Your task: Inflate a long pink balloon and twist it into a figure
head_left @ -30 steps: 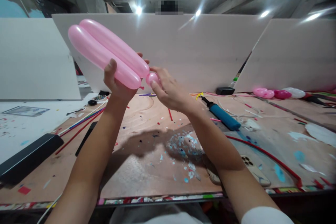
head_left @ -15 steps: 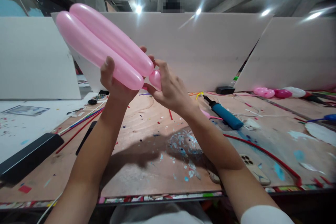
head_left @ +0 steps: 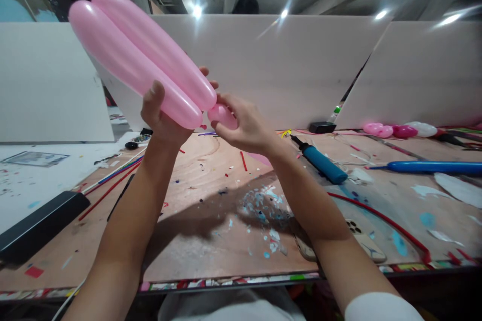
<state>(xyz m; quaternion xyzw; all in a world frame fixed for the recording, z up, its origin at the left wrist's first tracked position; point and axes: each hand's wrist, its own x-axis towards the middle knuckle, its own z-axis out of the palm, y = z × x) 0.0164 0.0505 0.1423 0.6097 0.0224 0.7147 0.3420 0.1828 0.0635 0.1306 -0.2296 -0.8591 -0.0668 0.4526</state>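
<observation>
A long pink balloon [head_left: 146,60], folded into two side-by-side sections, rises up and to the left over the table. Around its lower part curls my left hand [head_left: 160,110], thumb in front and fingertips showing behind. Where the two sections meet at the lower right end, a smaller pink section bulges out. My right hand [head_left: 244,123] has its thumb and fingers closed on that smaller section. Part of more pink balloon shows below my right wrist, mostly behind the forearm.
A blue hand pump [head_left: 324,163] lies right of my right arm, with a long blue balloon [head_left: 433,166] beyond it. A phone [head_left: 363,246] and a red uninflated balloon [head_left: 391,218] are near the front edge. White boards [head_left: 301,70] stand behind. A black case [head_left: 41,228] sits at left.
The folded balloon has shifted slightly up and left. The small section in my right hand looks larger, and more pink balloon shows below the wrist. More of the blue balloon has come into view at right.
</observation>
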